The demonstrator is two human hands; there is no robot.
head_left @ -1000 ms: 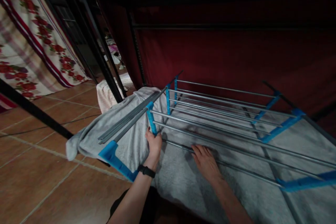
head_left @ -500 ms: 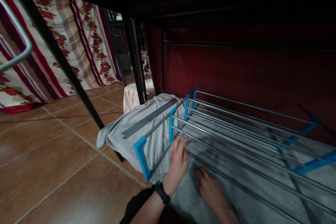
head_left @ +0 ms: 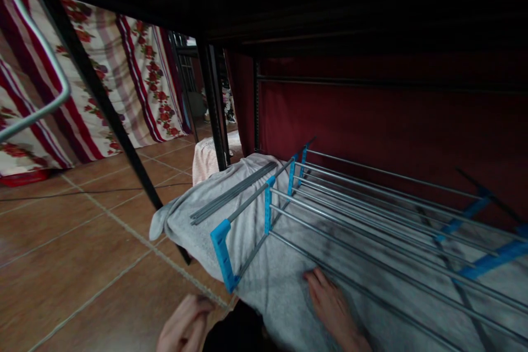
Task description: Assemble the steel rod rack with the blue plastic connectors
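Note:
A rack of grey metal rods with blue plastic joints (head_left: 221,253) lies on a grey blanket (head_left: 276,286). Several rods run lengthwise between the blue pieces at its two ends. My left hand (head_left: 185,324) is off the rack, above the tiled floor at the bottom edge, its fingers loosely bent and apart with nothing seen in them. On the blanket in front of the nearest rod rests my right hand (head_left: 330,302), fingers stretched out and holding nothing. Left of the rack, a bundle of loose grey rods (head_left: 233,192) lies on the blanket.
A black metal frame post (head_left: 103,104) rises at the left, and a dark surface hangs low overhead. Behind the rack is a dark red cloth (head_left: 371,126). A bent pale metal bar (head_left: 58,102) juts in at left. A cable (head_left: 103,191) crosses the tiled floor.
My left hand has left the rack's near rod by the blue joint and moved down and left. My right hand stays on the blanket. The view has shifted slightly.

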